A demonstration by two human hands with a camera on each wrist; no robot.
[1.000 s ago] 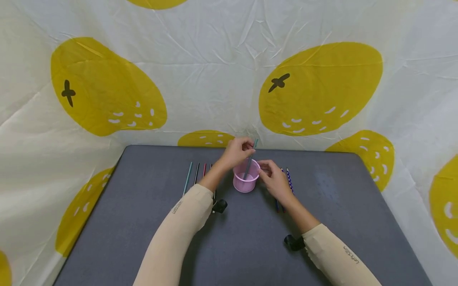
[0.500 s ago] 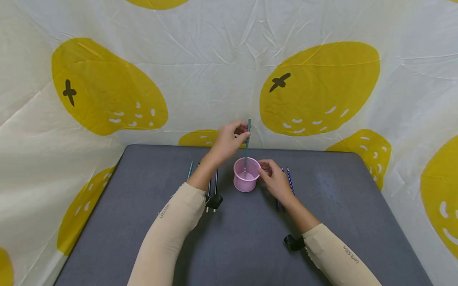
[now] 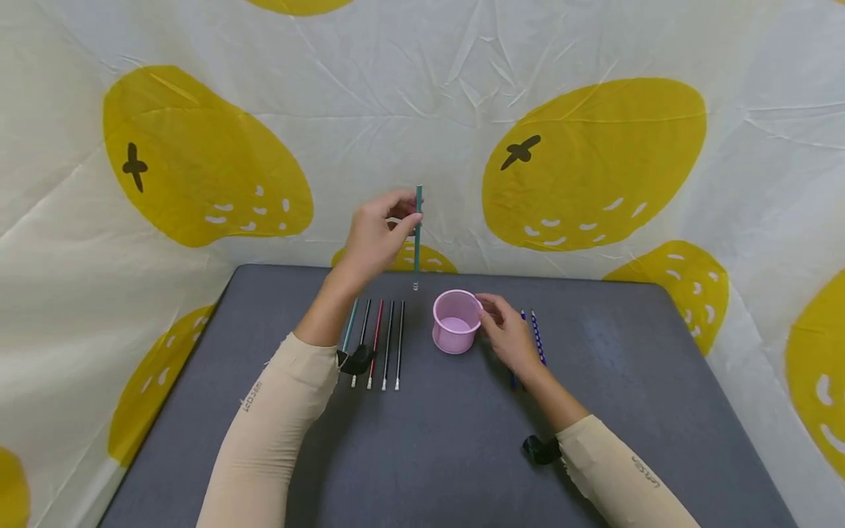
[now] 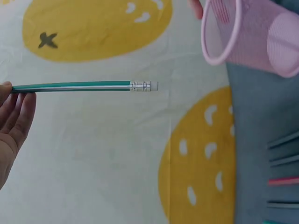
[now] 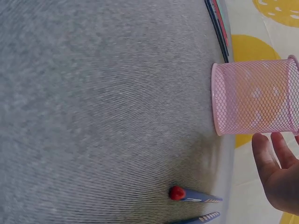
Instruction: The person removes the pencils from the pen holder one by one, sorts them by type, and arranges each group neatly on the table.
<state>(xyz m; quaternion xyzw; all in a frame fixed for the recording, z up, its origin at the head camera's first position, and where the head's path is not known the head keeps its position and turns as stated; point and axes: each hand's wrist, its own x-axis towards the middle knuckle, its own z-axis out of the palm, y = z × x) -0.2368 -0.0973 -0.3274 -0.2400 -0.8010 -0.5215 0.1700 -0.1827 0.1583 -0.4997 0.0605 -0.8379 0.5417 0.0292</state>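
My left hand (image 3: 376, 231) pinches a green pencil (image 3: 418, 238) near its upper end, above the table's back edge. The pencil hangs upright with its metal ferrule and white eraser (image 4: 154, 86) downward, left of and apart from the cup. A pink mesh pencil cup (image 3: 455, 341) stands upright on the table, with nothing visible inside. My right hand (image 3: 507, 334) rests its extended fingers against the cup's right side near the rim; in the right wrist view, fingertips (image 5: 262, 142) touch the mesh wall.
Several pencils lie in a row left of the cup, among them a red pencil (image 3: 375, 337) and a teal pencil (image 3: 350, 323). Blue patterned pencils (image 3: 538, 337) lie beside the right hand, partly hidden. A patterned cloth (image 3: 409, 110) hangs behind the grey table (image 3: 449, 455).
The left hand has lifted the green pencil out of the cup and carried it up and left. The right hand and the cup have stayed in place.
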